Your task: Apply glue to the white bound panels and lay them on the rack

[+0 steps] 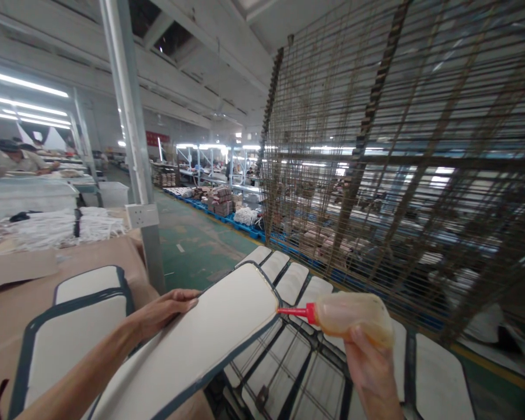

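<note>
My left hand point(168, 309) grips the far left edge of a white panel with a dark blue border point(205, 332), thumb on top and fingers underneath. The panel is tilted in front of me, its near end running out of view. In my right hand point(371, 367) is a translucent squeeze bottle point(354, 315) of yellowish liquid, lying on its side. Its red nozzle point(293, 311) points left, and the tip is at the panel's right rim, by the rounded far corner. A thin glossy line runs along that rim.
More bordered white panels point(76, 332) lie on a brown-covered table point(9, 315) at left. Several similar panels point(440, 373) rest on a wire rack point(284, 367) below and right. A tall mesh rack point(376, 146) rises at right, and a metal post point(133, 116) with a socket box point(142, 216) stands ahead.
</note>
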`<state>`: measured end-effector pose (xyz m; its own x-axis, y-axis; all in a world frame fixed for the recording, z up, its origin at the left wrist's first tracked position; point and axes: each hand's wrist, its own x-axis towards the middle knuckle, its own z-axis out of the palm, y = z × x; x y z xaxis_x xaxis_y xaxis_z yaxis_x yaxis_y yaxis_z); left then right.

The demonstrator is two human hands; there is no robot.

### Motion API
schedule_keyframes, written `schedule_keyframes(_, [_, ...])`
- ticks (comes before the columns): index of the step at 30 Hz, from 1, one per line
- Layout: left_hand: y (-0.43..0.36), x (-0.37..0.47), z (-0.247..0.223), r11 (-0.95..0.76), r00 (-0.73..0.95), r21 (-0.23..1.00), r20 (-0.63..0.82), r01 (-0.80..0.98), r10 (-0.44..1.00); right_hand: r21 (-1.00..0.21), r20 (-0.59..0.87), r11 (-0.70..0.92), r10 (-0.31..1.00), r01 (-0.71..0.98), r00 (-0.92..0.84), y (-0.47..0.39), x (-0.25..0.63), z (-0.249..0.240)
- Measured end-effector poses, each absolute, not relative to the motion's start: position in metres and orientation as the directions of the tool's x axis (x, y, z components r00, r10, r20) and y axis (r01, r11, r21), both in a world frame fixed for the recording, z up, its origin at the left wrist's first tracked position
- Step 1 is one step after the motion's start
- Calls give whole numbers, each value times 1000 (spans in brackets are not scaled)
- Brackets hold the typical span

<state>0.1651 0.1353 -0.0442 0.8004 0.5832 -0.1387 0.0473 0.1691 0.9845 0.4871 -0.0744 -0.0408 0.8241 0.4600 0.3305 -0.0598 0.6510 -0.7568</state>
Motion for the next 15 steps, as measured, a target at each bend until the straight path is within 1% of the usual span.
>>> schedule_keyframes(10, [134,171,-55,232,765,973,-133,-22,630,-757,358,653,439,-19,824,-68,472,-42])
schedule_keyframes(15, [132,173,-56,248,745,967,-129,-50,654,-753,341,656,456,-51,822,-64,469,-49])
